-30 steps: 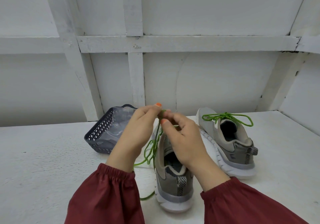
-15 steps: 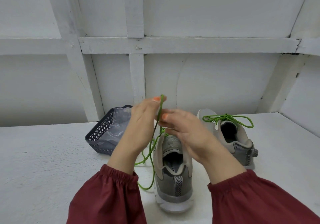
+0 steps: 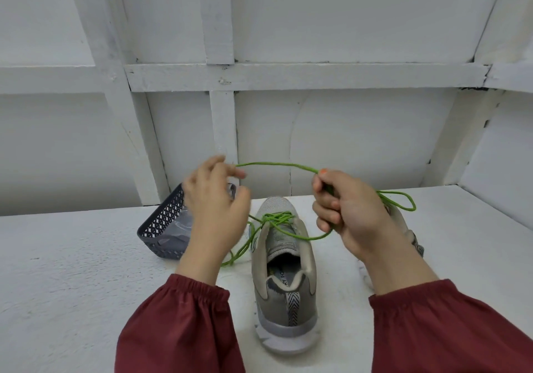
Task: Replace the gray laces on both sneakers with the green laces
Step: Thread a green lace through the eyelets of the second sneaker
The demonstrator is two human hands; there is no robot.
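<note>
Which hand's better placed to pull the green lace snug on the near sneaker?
Likely right hand: its fingers wrap the green lace running to the near sneaker; the left hand only pinches the tip, blurred.

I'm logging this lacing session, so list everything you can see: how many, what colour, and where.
near sneaker: one, gray-beige with a white sole, centre, heel toward the camera.
far sneaker: one, gray-beige, to the right, mostly hidden.
green lace: one, green, bunched over the near sneaker's top, with one strand raised.
second green lace: one, green, loop showing by the far sneaker.
basket: one, dark gray, left of the near sneaker.
clear plastic: one piece, transparent, inside the basket.
table: one, white, under everything.
wall: one, white with beams, behind.
sleeves: two, maroon, bottom.
left hand: one, blurred, seems to pinch the raised strand's end.
right hand: one, grips the green lace.
</note>
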